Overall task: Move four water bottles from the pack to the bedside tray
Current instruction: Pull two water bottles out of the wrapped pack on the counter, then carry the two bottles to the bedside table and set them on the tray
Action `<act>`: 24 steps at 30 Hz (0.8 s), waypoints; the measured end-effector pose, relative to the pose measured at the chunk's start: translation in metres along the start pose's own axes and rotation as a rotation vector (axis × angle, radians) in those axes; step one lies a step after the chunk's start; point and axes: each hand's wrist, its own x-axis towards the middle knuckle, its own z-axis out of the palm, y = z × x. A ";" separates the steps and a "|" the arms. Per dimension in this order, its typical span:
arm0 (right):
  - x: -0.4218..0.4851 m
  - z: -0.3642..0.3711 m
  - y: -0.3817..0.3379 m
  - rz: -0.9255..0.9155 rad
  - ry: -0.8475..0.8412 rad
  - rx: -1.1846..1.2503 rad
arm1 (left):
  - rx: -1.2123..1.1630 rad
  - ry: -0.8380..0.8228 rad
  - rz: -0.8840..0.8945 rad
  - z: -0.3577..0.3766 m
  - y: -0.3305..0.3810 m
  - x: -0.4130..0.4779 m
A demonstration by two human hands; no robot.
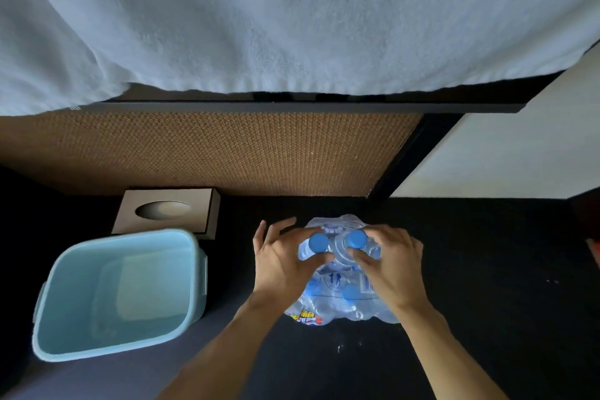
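A shrink-wrapped pack of water bottles point(337, 299) lies on the dark surface at centre. Two blue caps stick up at its far end. My left hand point(281, 261) curls around the left bottle point(318, 243), fingers on its neck. My right hand point(394, 265) grips the right bottle point(356, 240) the same way. More blue caps show through the plastic nearer to me. A light blue plastic bin-like tray point(181, 237) stands empty to the left of the pack.
A brown tissue box point(194, 208) sits behind the blue container. A woven tan panel point(227, 153) and a dark rail rise beyond the surface. A pale blue blanket point(292, 16) hangs over them. A white wall is at right.
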 end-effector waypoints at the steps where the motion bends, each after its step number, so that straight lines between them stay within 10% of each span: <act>1: -0.004 -0.009 -0.002 -0.005 0.033 0.074 | -0.034 0.055 0.064 -0.012 0.008 0.003; 12: -0.084 -0.236 -0.079 0.211 0.686 0.811 | -0.603 -0.495 0.602 -0.150 0.244 0.035; 24: -0.463 -0.526 -0.034 0.531 1.501 0.206 | -0.749 -0.984 1.232 -0.153 0.596 -0.248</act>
